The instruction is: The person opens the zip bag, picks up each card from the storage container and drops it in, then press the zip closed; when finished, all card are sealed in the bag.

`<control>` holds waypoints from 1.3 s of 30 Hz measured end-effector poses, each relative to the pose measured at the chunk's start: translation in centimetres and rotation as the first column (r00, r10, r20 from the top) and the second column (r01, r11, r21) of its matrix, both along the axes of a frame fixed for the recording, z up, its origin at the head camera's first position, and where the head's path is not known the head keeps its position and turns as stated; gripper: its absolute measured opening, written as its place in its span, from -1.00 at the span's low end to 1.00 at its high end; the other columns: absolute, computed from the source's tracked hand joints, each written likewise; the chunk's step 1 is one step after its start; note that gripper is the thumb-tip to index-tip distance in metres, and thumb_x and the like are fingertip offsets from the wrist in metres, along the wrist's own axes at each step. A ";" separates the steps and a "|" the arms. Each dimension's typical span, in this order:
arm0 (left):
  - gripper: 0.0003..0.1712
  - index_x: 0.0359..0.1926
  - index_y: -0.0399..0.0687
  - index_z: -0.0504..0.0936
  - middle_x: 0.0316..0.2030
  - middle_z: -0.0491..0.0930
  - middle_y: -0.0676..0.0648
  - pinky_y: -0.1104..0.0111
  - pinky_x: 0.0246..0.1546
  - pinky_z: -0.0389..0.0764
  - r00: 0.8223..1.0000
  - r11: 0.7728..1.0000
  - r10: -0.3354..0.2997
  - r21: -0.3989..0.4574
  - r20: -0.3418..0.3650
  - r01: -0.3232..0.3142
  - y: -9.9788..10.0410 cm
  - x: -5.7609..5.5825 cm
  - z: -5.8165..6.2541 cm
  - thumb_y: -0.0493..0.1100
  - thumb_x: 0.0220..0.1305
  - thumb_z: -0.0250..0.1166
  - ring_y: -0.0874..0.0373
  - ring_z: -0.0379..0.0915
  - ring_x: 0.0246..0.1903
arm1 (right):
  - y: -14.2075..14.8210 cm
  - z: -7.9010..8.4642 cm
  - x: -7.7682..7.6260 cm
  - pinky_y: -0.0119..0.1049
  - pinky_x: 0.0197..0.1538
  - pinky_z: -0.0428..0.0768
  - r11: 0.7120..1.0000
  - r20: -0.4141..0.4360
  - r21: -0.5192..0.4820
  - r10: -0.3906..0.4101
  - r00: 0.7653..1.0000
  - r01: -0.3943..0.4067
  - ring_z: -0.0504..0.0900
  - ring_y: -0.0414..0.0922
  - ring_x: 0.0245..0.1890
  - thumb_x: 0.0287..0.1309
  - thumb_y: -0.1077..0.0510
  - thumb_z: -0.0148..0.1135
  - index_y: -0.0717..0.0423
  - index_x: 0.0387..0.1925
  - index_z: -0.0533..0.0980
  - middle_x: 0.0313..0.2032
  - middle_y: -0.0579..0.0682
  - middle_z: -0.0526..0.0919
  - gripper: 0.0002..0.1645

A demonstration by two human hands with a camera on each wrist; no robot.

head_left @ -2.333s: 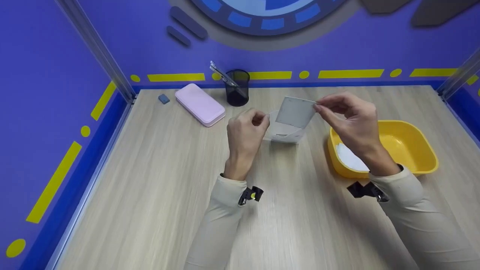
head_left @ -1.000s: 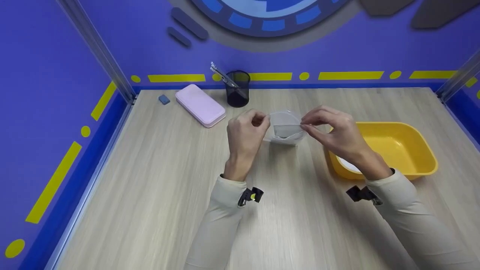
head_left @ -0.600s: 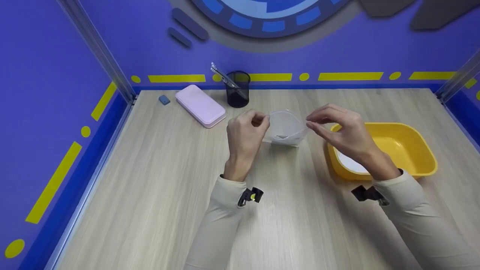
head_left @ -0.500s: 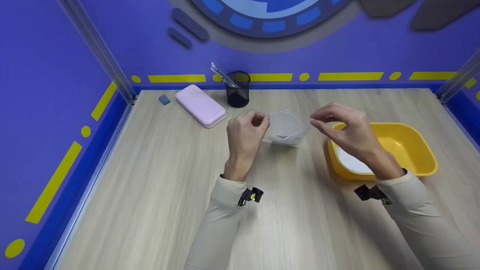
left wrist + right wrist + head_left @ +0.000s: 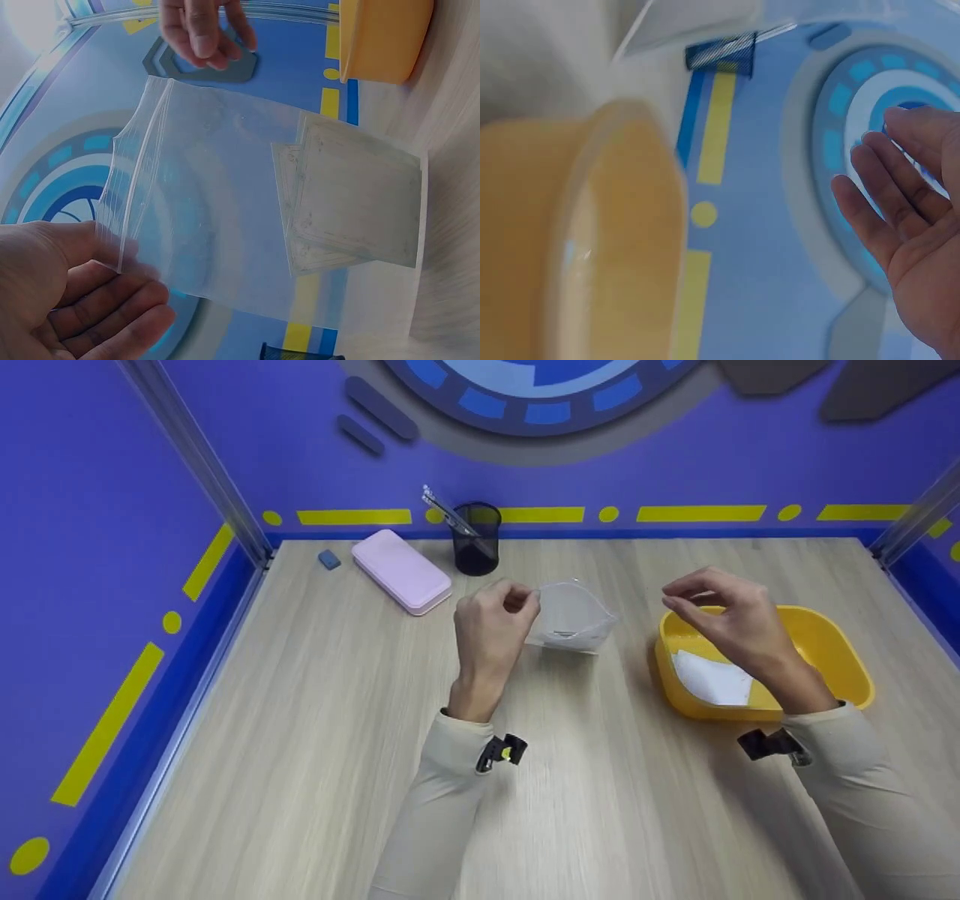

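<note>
The left hand (image 5: 493,634) pinches the top corner of a clear zip bag (image 5: 574,611) between its thumb and pointer finger, and the other fingers are bent. The bag stands up near the middle of the wooden table (image 5: 300,735), and its mouth gapes. Flat gray squares (image 5: 360,195) sit low inside it, one over another.

The right hand (image 5: 731,619) hangs in the air by a yellow tub (image 5: 694,709). Its fingers are a little bent, with a gap between the thumb and the fingertips. A white sheet (image 5: 712,682) lies in the tub.

Farther back are a black mesh cup (image 5: 475,556) with pencils (image 5: 446,510) leaning in it, a pink case (image 5: 401,570) and a small blue block (image 5: 328,559).
</note>
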State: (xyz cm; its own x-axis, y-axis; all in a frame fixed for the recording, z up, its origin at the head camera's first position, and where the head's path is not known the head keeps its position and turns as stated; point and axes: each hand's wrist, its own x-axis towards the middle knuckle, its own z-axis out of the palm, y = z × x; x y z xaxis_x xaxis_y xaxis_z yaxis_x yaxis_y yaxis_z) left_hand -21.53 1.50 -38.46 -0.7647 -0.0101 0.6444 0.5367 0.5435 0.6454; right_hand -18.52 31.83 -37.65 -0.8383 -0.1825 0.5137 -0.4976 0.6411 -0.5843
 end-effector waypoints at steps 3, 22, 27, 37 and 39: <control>-0.92 -0.41 -0.18 0.79 -0.49 0.75 -0.02 0.31 -0.33 0.66 1.000 1.000 0.000 -0.002 0.006 0.000 0.0 0.0 0.0 -0.30 0.22 0.51 0.14 0.68 -0.49 | 1.0 -0.7 -0.1 -0.66 -0.04 0.54 0.999 0.032 0.008 -0.032 0.999 0.032 0.66 -0.46 -0.17 0.28 0.37 0.45 0.22 -0.08 0.73 -0.14 0.05 0.79 -0.81; -0.92 -0.41 -0.18 0.79 -0.49 0.75 -0.02 0.31 -0.33 0.66 1.000 1.000 0.004 -0.005 0.005 -0.004 -0.1 -0.1 0.0 -0.30 0.22 0.52 0.14 0.67 -0.49 | 5.7 -5.2 -1.1 -0.76 -0.13 0.41 0.979 0.376 0.180 -0.158 0.913 0.096 0.69 0.11 -0.04 0.39 0.12 0.44 0.25 0.04 0.69 -0.05 0.21 0.76 -0.68; -0.91 -0.42 -0.18 0.79 -0.49 0.75 -0.03 0.30 -0.33 0.66 1.000 1.000 0.004 -0.003 0.003 -0.004 -0.1 -0.1 0.1 -0.30 0.21 0.52 0.13 0.68 -0.49 | 6.5 -6.4 -1.4 -0.70 -0.17 0.41 0.974 0.400 0.212 -0.159 0.902 0.078 0.70 0.15 -0.07 0.33 0.16 0.48 0.29 -0.01 0.70 -0.11 0.22 0.77 -0.69; -0.92 -0.41 -0.17 0.79 -0.49 0.75 -0.02 0.28 -0.32 0.65 1.000 1.000 0.011 -0.006 -0.010 -0.011 -0.1 -0.1 0.0 -0.28 0.21 0.52 0.14 0.68 -0.49 | 7.4 -7.6 -2.0 -0.60 -0.19 0.45 0.971 0.479 0.238 -0.138 0.867 0.023 0.68 0.09 -0.15 0.25 0.15 0.56 0.33 -0.07 0.70 -0.19 0.15 0.78 -0.65; -0.92 -0.41 -0.17 0.79 -0.49 0.75 -0.02 0.29 -0.32 0.65 1.000 1.000 0.010 -0.004 -0.009 -0.010 -0.1 -0.2 0.0 -0.28 0.22 0.52 0.14 0.68 -0.49 | 7.4 -7.7 -2.0 -0.58 -0.19 0.47 0.970 0.500 0.242 -0.143 0.854 0.021 0.67 0.08 -0.16 0.24 0.14 0.57 0.33 -0.07 0.69 -0.19 0.14 0.77 -0.63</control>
